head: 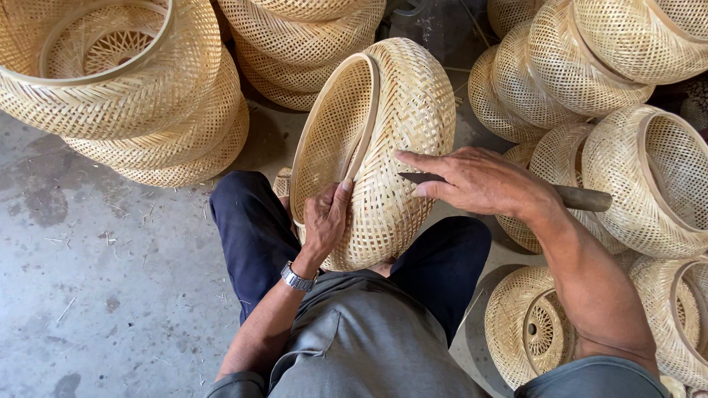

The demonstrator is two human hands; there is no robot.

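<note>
A round woven bamboo basket (398, 110) stands tilted on its side between my knees, its open rim facing left. My left hand (324, 217) grips the basket's lower rim, thumb up along the rim band, with a metal watch on the wrist. My right hand (476, 180) lies against the basket's outer wall and holds a knife (582, 197), whose dark blade points left under the fingers and whose handle sticks out to the right.
Stacks of similar woven baskets (140, 96) fill the upper left and the top middle. More baskets (649, 177) crowd the right side, and one (527, 324) lies by my right knee. Grey concrete floor (96, 280) with scattered bamboo slivers lies at left.
</note>
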